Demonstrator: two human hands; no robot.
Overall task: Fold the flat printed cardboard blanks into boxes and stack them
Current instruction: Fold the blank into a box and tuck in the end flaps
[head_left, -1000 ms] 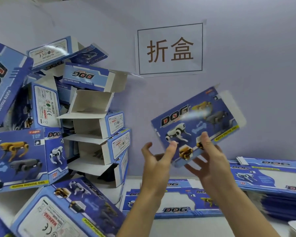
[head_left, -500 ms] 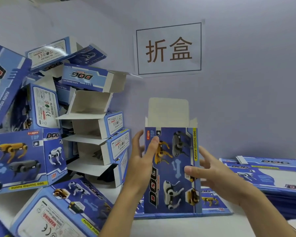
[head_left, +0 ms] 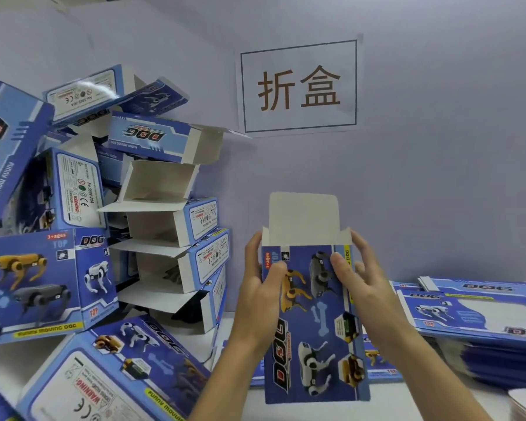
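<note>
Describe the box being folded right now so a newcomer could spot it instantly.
Start at the white wall sign with two brown characters and look straight down. The box stands on end between the left hand and right hand. Unlike its neighbours, it is held, with a blank white flap sticking up.

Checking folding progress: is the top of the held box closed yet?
Open. The box stands upright between the left hand and right hand, its white top flap sticking straight up, unfolded.

Even, bright, bluish indoor light, soft shadows. Glare streak on top box (head_left: 82, 92). Wide-angle bending at edges; right flat stack (head_left: 486, 360) motion-blurred.
</note>
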